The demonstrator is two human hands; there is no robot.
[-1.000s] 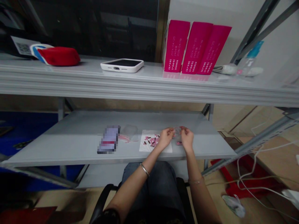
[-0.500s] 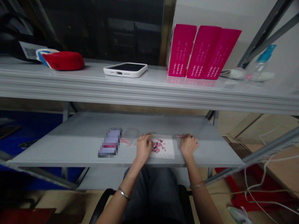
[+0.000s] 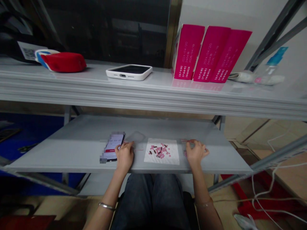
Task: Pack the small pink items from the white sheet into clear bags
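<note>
My left hand is beside the right edge of a phone with a lit, partly pixelated screen. Its fingers are bent and closed on a clear plastic bag with a pink line; the fingertips are partly hidden. A white sheet lies between my hands, bearing scattered pink tablets and several dark capsules. At the sheet's right, my right hand is closed on another clear bag with pink lines. Something pink shows through this bag beside the thumb.
Above the grey work shelf, an upper shelf carries a white-cased phone, pink boxes, a red case and a spray bottle. White cables hang at the right over a red crate.
My left hand has moved left from the sheet's edge to the bags beside the phone, uncovering more capsules. My right hand stays at its bag, with its fingers slightly shifted.
</note>
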